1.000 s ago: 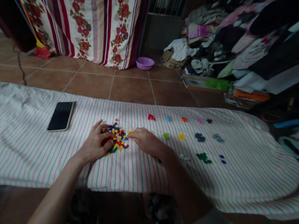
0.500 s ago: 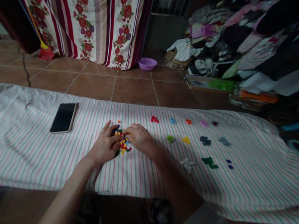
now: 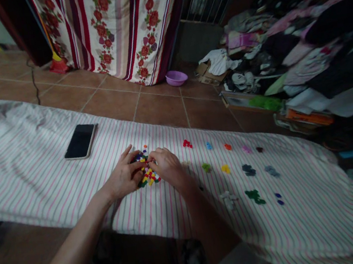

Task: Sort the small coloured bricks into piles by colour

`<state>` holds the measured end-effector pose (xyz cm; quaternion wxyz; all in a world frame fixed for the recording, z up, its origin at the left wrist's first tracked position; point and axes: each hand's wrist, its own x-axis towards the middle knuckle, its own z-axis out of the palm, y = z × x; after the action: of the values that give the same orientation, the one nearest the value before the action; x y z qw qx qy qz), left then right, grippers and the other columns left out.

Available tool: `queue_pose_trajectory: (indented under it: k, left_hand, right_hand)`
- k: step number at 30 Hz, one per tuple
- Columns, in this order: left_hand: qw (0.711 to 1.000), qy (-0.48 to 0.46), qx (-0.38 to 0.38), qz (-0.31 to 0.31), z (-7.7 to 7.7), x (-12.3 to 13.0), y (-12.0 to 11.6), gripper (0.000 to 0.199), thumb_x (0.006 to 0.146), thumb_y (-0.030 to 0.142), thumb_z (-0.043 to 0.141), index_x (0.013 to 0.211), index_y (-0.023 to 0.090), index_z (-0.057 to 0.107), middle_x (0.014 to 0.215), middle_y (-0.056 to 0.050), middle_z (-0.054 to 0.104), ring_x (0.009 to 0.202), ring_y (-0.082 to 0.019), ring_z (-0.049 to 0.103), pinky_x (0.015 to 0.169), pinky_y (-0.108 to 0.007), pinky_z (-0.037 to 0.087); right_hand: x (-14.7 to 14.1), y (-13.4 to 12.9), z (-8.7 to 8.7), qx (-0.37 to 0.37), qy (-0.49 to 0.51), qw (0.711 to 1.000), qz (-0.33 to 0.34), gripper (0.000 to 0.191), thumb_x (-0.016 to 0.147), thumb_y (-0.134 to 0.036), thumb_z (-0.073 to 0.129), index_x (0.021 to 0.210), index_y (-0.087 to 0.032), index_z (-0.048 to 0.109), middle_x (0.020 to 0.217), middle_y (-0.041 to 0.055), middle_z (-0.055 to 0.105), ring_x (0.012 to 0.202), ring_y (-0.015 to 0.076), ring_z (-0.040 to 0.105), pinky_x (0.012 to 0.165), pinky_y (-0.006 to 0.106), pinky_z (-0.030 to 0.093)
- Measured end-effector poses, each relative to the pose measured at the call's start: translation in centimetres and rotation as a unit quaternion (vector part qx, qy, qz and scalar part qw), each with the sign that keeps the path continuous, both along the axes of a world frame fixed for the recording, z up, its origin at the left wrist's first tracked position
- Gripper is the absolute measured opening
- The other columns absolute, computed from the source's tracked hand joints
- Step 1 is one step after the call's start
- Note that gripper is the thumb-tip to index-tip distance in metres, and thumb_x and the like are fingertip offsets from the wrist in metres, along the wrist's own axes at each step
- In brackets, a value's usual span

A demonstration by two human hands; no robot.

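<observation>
A heap of small, flat, mixed-colour pieces point(image 3: 150, 178) lies on the striped cloth between my two hands. My left hand point(image 3: 124, 174) rests at the heap's left side, fingers apart and reaching over the pieces. From the right, my right hand point(image 3: 165, 163) dips into the heap with thumb and fingertips pinched together; whatever is between them is too small to make out. Sorted by colour to the right are red pieces point(image 3: 187, 143), lime green pieces point(image 3: 206, 167), yellow pieces point(image 3: 226, 169), white pieces point(image 3: 229, 200), dark green pieces point(image 3: 255, 197) and several other little groups.
The striped cloth point(image 3: 122, 134) covers a long, low surface. A phone point(image 3: 80, 141) lies on it at the left. Beyond are a tiled floor, a purple basin point(image 3: 176, 78), a broom point(image 3: 58, 64) and a flowered curtain point(image 3: 124, 27). Clothes point(image 3: 304, 45) are heaped at the right.
The view has shifted slightly, so everything sits a little lower and further right. Both hands stay at the heap, where the pieces between them look rearranged.
</observation>
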<state>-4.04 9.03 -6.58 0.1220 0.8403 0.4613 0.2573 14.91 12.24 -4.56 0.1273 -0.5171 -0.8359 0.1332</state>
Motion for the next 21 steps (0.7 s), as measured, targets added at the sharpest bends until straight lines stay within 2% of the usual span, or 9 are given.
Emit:
queue_pose_trajectory:
  k: [4, 10, 16, 21]
  left_hand:
    - [1.000, -0.003, -0.011, 0.013, 0.1, -0.2, -0.1, 0.031, 0.088, 0.026, 0.051, 0.109, 0.022, 0.074, 0.142, -0.012, 0.053, 0.146, -0.035, 0.030, 0.119, -0.062, 0.032]
    - [1.000, -0.004, -0.019, 0.006, 0.7, -0.3, -0.3, 0.032, 0.088, 0.027, 0.051, 0.111, 0.022, 0.074, 0.141, -0.012, 0.053, 0.147, -0.035, 0.029, 0.117, -0.062, 0.033]
    - [1.000, 0.006, -0.012, -0.010, 0.2, 0.0, -0.3, 0.034, 0.086, 0.024, 0.052, 0.112, 0.023, 0.074, 0.145, -0.010, 0.050, 0.148, -0.035, 0.027, 0.118, -0.062, 0.031]
    - [1.000, 0.015, 0.007, -0.020, 0.1, 0.5, -0.1, 0.034, 0.088, 0.025, 0.052, 0.114, 0.023, 0.073, 0.143, -0.008, 0.052, 0.144, -0.031, 0.034, 0.122, -0.060, 0.026]
  right_hand:
    - [0.2, 0.1, 0.5, -0.018, 0.042, 0.999, -0.004, 0.011, 0.087, -0.015, 0.057, 0.086, -0.020, 0.066, 0.094, 0.0058, 0.068, 0.094, 0.0199, 0.058, 0.087, 0.030, 0.041]
    - [1.6, 0.4, 2.1, -0.073, 0.147, 0.986, -0.039, 0.012, 0.080, -0.014, 0.057, 0.087, -0.019, 0.065, 0.083, 0.0008, 0.068, 0.079, 0.0147, 0.061, 0.073, 0.025, 0.043]
    - [4.1, -0.3, 3.2, -0.122, 0.154, 0.980, -0.035, 0.008, 0.074, -0.017, 0.057, 0.079, -0.019, 0.062, 0.071, -0.0030, 0.062, 0.067, 0.0116, 0.056, 0.064, 0.022, 0.039]
    - [7.4, -1.5, 4.3, -0.159, 0.144, 0.976, -0.024, 0.007, 0.073, -0.016, 0.054, 0.077, -0.019, 0.058, 0.067, -0.0040, 0.058, 0.062, 0.0105, 0.053, 0.062, 0.021, 0.037]
